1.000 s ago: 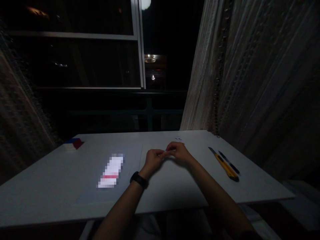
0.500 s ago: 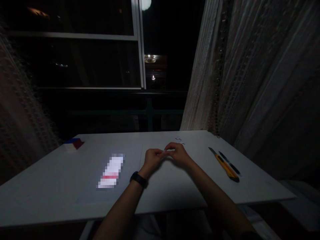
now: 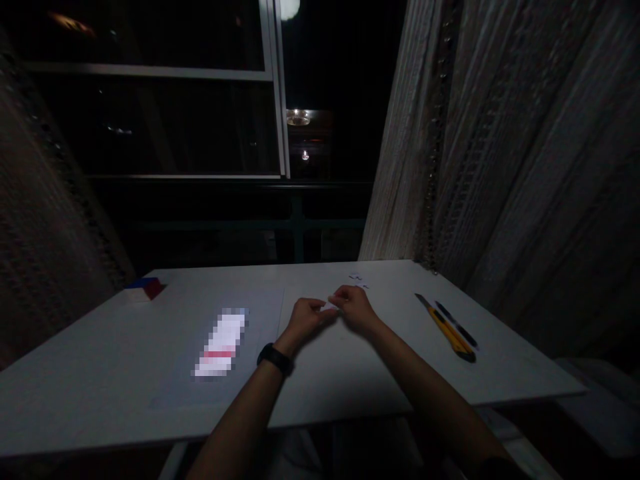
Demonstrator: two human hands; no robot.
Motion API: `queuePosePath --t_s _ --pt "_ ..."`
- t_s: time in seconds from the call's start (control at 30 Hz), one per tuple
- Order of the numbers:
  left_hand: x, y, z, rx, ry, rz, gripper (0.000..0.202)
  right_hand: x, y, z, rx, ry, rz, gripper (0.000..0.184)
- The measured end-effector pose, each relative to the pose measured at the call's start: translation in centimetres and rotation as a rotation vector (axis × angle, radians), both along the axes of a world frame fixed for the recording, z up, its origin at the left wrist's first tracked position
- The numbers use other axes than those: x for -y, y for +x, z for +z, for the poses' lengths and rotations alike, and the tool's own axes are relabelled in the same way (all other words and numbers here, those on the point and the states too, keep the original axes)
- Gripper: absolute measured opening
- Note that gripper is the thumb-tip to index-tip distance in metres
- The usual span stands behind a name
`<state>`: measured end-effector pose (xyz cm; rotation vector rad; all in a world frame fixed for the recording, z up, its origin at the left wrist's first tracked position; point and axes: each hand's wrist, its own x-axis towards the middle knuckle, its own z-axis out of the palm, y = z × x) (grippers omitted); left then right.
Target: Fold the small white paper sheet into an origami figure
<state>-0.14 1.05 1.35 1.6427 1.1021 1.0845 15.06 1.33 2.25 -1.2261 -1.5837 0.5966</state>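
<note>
A small white piece of paper [image 3: 329, 306] is pinched between my two hands above the middle of the table. My left hand [image 3: 305, 319], with a dark watch on its wrist, grips it from the left between thumb and fingers. From the right, my right hand [image 3: 356, 307] holds its other side with bent fingertips. The fingers cover part of the piece. Just beyond my right hand lie a few small paper scraps [image 3: 356, 276] with dark marks.
A pixelated bright screen [image 3: 223, 343] lies on a large paper sheet [image 3: 173, 390] at left. A coloured cube [image 3: 144, 289] stands at the back left of the white table [image 3: 75, 393]. At right lie a yellow utility knife [image 3: 447, 330] and a dark pen [image 3: 457, 325]. Curtains [image 3: 400, 167] hang behind.
The fingertips have shifted a little apart, and more of the white piece shows between them. The camera view has moved slightly; the things on the table lie as before.
</note>
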Motion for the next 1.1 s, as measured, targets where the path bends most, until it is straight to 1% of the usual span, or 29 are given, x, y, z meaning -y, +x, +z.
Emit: queuePosePath --t_s 0.2,0.3,0.4,0.47,0.57,0.67,0.77,0.9,1.0,1.1 --pt "0.22 -0.07 0.49 0.033 -0.068 -0.041 0.038 -0.6 0.09 -0.63 -0.181 -0.083 0.047 0.022" --pt "0.59 0.1 0.75 0.093 -0.102 -0.063 0.035 -0.46 0.02 -0.45 -0.258 -0.119 0.124 0.022" --pt "0.77 0.33 0.77 0.131 -0.129 -0.073 0.033 -0.15 -0.21 -0.12 -0.323 -0.117 0.192 0.024" --pt "0.7 0.4 0.68 0.102 -0.124 -0.048 0.032 0.03 -0.38 0.06 -0.343 -0.115 0.186 0.025" --pt "0.42 0.32 0.51 -0.012 -0.079 -0.006 0.033 0.13 -0.61 0.19 -0.386 -0.132 0.158 0.025" --pt "0.21 0.21 0.4 -0.076 -0.039 -0.022 0.034 0.05 -0.7 0.16 -0.432 -0.145 0.146 0.025" --pt "0.23 0.22 0.31 0.0 -0.058 -0.074 0.036 -0.05 -0.6 0.11 -0.448 -0.144 0.149 0.023" --pt "0.55 0.29 0.43 0.107 -0.103 -0.133 0.038 -0.07 -0.24 0.12 -0.433 -0.16 0.22 0.027" --pt "0.81 0.27 0.74 0.135 -0.119 -0.139 0.038 -0.03 -0.04 0.08 -0.453 -0.161 0.258 0.031" --pt "0.83 0.23 0.91 0.125 -0.113 -0.14 0.036 -0.06 -0.09 -0.06 -0.483 -0.147 0.261 0.032"
